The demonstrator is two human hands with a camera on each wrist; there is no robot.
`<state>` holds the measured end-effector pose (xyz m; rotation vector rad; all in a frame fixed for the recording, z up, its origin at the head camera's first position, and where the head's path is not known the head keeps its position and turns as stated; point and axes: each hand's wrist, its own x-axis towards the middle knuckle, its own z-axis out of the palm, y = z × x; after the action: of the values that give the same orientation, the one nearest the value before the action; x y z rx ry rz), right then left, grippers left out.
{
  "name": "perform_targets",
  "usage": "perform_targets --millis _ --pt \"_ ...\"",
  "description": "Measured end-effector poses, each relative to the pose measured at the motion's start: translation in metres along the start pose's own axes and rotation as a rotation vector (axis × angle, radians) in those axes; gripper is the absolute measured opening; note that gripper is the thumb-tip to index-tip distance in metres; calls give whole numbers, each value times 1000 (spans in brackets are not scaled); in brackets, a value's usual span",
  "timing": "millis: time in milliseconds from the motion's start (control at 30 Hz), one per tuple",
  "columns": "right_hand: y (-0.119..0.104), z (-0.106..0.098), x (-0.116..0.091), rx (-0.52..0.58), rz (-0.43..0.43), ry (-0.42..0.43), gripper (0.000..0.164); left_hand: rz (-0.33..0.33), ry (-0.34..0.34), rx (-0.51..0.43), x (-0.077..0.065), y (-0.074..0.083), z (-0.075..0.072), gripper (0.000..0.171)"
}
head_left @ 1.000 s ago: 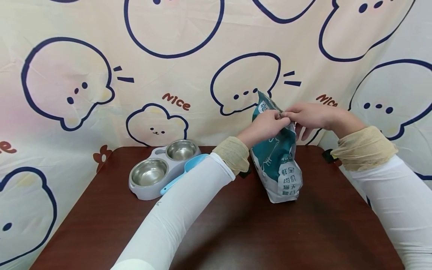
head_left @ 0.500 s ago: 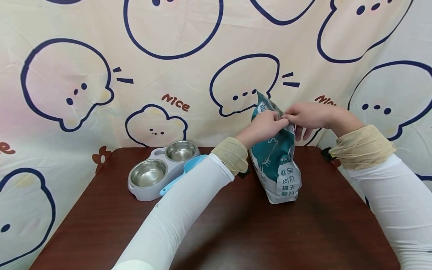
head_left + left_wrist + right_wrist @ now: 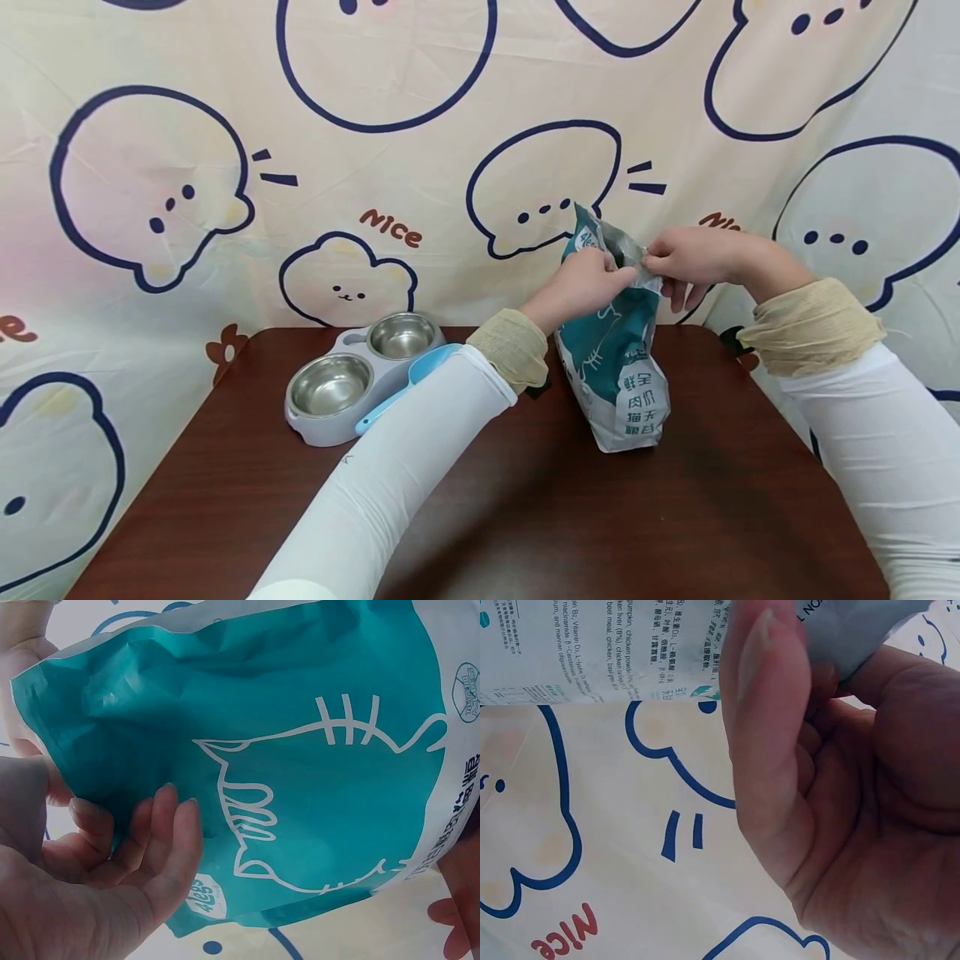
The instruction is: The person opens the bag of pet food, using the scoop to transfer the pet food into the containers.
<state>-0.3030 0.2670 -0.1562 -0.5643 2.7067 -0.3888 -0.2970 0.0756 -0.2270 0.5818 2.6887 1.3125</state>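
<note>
A teal and white cat food bag [image 3: 622,358] stands upright on the table, its top edge spread into a gap between my hands. My left hand [image 3: 583,287] pinches the near top edge; in the left wrist view the thumb and curled fingers [image 3: 165,832] lie at the bag's teal front, beside a white line-drawn cat. At the top right corner my right hand [image 3: 701,260] pinches the edge between thumb and fingers. The right wrist view shows that hand [image 3: 840,802] at the bag's white, printed side [image 3: 607,652]. What lies inside the bag is hidden.
Left of the bag, a grey double feeder [image 3: 330,429] holds two metal bowls. A light blue scoop [image 3: 431,362] leans against its right side, partly behind my left forearm. The brown table [image 3: 600,517] ends at a patterned cloth backdrop [image 3: 450,183].
The bag's top edge has parted, and a gap now shows between my hands. My right hand has shifted slightly right, away from the left; the left hand and feeder stay nearly in place.
</note>
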Motion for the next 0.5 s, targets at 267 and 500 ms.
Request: perform_targets --millis 267,500 --pt "0 -1 1 -31 13 0 36 4 -7 21 -3 0 -1 55" --pt "-4 -3 3 -63 22 19 35 2 30 -3 -5 -1 -2 54"
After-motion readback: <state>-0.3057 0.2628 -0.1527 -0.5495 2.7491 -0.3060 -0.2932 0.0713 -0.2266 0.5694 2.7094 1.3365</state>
